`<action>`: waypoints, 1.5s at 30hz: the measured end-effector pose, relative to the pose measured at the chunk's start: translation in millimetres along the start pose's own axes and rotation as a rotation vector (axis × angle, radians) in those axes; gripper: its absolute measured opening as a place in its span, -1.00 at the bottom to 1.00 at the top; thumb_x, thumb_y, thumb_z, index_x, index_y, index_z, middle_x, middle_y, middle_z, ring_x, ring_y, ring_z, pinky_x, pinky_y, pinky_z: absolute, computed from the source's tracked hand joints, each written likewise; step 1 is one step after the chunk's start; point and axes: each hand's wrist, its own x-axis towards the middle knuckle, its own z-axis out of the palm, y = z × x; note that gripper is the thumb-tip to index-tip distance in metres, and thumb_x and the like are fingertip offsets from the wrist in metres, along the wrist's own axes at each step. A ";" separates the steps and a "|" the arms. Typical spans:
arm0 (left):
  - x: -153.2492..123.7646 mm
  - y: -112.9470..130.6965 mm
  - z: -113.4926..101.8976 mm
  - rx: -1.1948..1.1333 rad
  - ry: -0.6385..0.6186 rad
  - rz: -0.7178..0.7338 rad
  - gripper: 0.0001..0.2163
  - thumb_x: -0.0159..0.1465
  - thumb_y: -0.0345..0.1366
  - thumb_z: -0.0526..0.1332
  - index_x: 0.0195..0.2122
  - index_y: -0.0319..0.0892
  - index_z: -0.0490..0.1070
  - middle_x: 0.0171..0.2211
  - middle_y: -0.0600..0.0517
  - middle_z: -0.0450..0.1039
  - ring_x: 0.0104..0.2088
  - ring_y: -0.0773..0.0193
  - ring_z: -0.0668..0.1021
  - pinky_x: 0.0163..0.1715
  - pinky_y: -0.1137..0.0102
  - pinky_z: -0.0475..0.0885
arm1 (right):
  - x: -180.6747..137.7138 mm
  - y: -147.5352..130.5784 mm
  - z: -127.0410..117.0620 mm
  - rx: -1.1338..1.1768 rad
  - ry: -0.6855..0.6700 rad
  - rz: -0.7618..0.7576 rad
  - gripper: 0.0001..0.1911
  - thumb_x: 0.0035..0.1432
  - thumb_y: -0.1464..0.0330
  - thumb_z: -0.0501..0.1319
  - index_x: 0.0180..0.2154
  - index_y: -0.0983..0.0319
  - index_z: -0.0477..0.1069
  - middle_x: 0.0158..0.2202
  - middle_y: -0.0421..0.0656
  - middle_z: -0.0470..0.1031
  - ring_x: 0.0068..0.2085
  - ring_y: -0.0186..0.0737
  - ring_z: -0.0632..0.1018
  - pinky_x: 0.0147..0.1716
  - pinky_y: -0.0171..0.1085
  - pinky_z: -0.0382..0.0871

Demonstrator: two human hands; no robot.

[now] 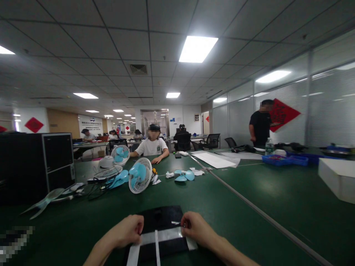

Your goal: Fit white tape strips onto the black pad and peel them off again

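A flat black panel [161, 218] lies on the table in front of me. Across it runs a pale, shiny strip [163, 236] that looks like tape. My left hand [129, 229] is closed in a pinch at the strip's left end. At the other end, the thumb and fingers of my right hand [197, 229] are pressed together on the strip. A narrow white strip [158, 248] crosses it lengthwise near the middle. Another white strip [134, 255] runs down the panel's left side, below my left hand. The fingertips partly hide both ends.
Beyond the panel on the green table [216, 207] are a caged fan [140, 175], blue fan blades [181, 176] and cables. A black computer case [58, 157] stands left. Right are a blue tray [285, 159] and white box [337, 177]. A person [152, 144] sits opposite.
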 end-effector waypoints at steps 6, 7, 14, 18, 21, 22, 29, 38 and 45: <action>-3.4 16.6 7.9 0.040 -0.051 0.310 -0.68 0.10 -0.43 0.04 -0.17 -0.05 0.44 -0.21 0.09 0.39 -0.34 0.36 0.38 -0.38 0.49 0.23 | -0.6 1.8 2.9 -0.031 0.007 -0.024 -0.81 -0.07 0.44 0.20 -0.33 0.23 0.51 -0.38 -0.20 0.48 -0.37 -0.33 0.44 -0.42 -0.41 0.20; -3.2 17.4 8.9 0.049 -0.053 0.319 -0.68 0.12 -0.43 0.04 -0.16 -0.04 0.45 -0.21 0.08 0.40 -0.34 0.36 0.38 -0.36 0.49 0.23 | -1.0 1.4 2.8 -0.036 0.003 -0.024 -0.80 -0.06 0.43 0.20 -0.32 0.23 0.51 -0.37 -0.20 0.48 -0.36 -0.32 0.44 -0.42 -0.41 0.20; 0.7 14.1 12.2 0.025 -0.061 0.297 -0.72 0.15 -0.40 0.06 -0.16 -0.08 0.45 -0.19 0.06 0.38 -0.32 0.34 0.39 -0.36 0.49 0.26 | -6.2 -5.5 0.7 -0.110 -0.024 -0.115 -0.77 0.02 0.51 0.12 -0.30 0.20 0.50 -0.26 -0.16 0.48 -0.25 -0.28 0.46 -0.29 -0.39 0.24; -2.4 18.3 10.4 -0.027 -0.082 0.335 -0.65 0.14 -0.46 0.04 -0.12 -0.02 0.47 -0.15 0.07 0.37 -0.27 0.33 0.41 -0.31 0.48 0.28 | -8.6 -9.9 3.9 -0.142 -0.052 -0.173 -0.75 0.06 0.54 0.09 -0.32 0.21 0.51 -0.19 -0.15 0.46 -0.18 -0.28 0.47 -0.21 -0.39 0.25; -4.5 21.4 8.3 -0.037 -0.089 0.338 -0.62 0.12 -0.48 0.05 -0.12 0.00 0.49 -0.13 0.07 0.37 -0.23 0.31 0.43 -0.27 0.48 0.29 | -9.8 -19.0 9.0 -0.139 -0.068 -0.282 -0.72 0.11 0.53 0.05 -0.27 0.22 0.51 -0.17 -0.14 0.45 -0.16 -0.29 0.46 -0.18 -0.40 0.25; -4.6 21.7 7.9 -0.043 -0.088 0.337 -0.61 0.11 -0.48 0.05 -0.12 0.00 0.49 -0.13 0.07 0.37 -0.22 0.31 0.43 -0.26 0.48 0.29 | -10.0 -23.5 11.3 -0.148 -0.077 -0.324 -0.70 0.13 0.53 0.04 -0.25 0.21 0.51 -0.18 -0.14 0.44 -0.17 -0.29 0.46 -0.19 -0.41 0.25; -2.1 20.5 7.4 -0.069 -0.089 0.328 -0.66 0.09 -0.42 0.09 -0.17 -0.01 0.53 -0.20 0.07 0.39 -0.24 0.31 0.43 -0.27 0.49 0.30 | -5.2 -49.7 34.0 -0.403 -0.095 -0.512 -0.65 0.15 0.47 0.03 -0.11 0.09 0.47 -0.23 -0.15 0.40 -0.24 -0.25 0.41 -0.34 -0.35 0.20; 1.1 20.4 10.6 -0.109 -0.065 0.332 -0.75 0.08 -0.35 0.15 -0.25 -0.06 0.56 -0.29 0.08 0.40 -0.28 0.31 0.44 -0.28 0.50 0.30 | -6.0 -32.3 60.1 -0.562 -0.057 -0.673 -0.78 0.14 0.33 0.14 -0.17 0.15 0.44 -0.22 -0.16 0.41 -0.22 -0.22 0.36 -0.31 -0.31 0.20; 1.6 20.2 12.6 -0.080 -0.052 0.297 -0.73 0.08 -0.34 0.14 -0.23 -0.09 0.55 -0.26 0.07 0.41 -0.32 0.35 0.42 -0.32 0.53 0.30 | -6.4 -20.2 75.2 -0.627 0.013 -0.829 -0.81 0.22 0.29 0.09 -0.19 0.21 0.40 -0.22 -0.17 0.45 -0.23 -0.20 0.37 -0.31 -0.27 0.19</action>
